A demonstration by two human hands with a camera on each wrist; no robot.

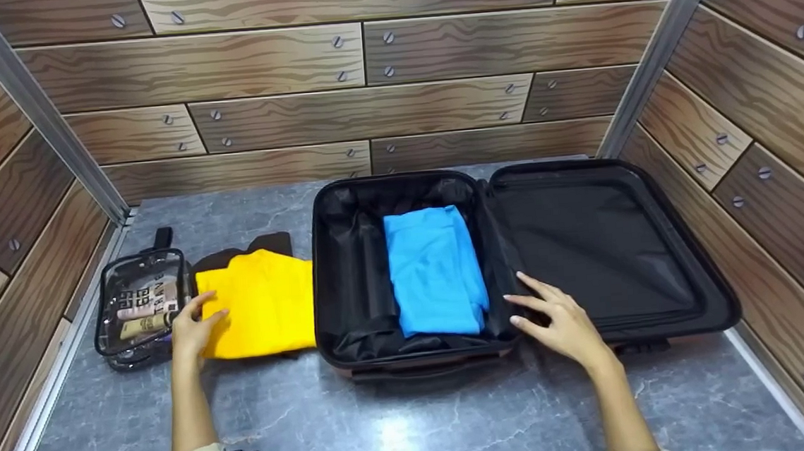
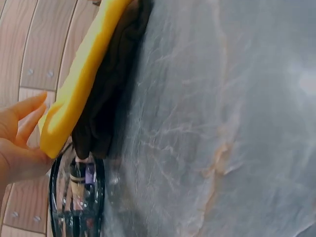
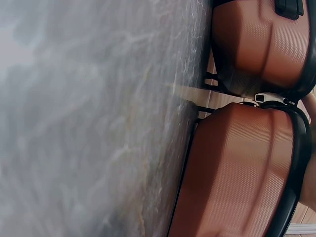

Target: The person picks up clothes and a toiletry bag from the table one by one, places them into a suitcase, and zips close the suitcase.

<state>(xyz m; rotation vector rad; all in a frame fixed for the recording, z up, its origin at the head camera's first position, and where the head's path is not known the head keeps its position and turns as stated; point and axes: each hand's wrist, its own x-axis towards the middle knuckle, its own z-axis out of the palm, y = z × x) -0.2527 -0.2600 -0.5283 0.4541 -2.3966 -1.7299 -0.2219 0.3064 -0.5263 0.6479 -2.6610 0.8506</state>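
My left hand point(image 1: 193, 328) is at the left edge of a folded yellow garment point(image 1: 266, 302), its thumb and fingers spread apart at that edge. The garment point(image 2: 81, 79) lies on top of dark folded cloth point(image 1: 272, 243), which mostly hides beneath it. A suitcase stands open, and in its deep black-lined half point(image 1: 355, 257) lies a folded blue garment point(image 1: 436, 272). Over the middle seam between the two halves, my right hand point(image 1: 561, 324) hovers or rests with fingers spread, holding nothing. The right wrist view shows the suitcase's copper-coloured shell point(image 3: 237, 168), with a part of the hand at the rim.
A clear pouch point(image 1: 142, 300) with black trim and cosmetic tubes inside sits left of the garments. To the right, the suitcase's lid half point(image 1: 602, 254) lies flat. Wood-patterned walls point(image 1: 366, 115) surround the grey marbled table point(image 1: 303, 430).
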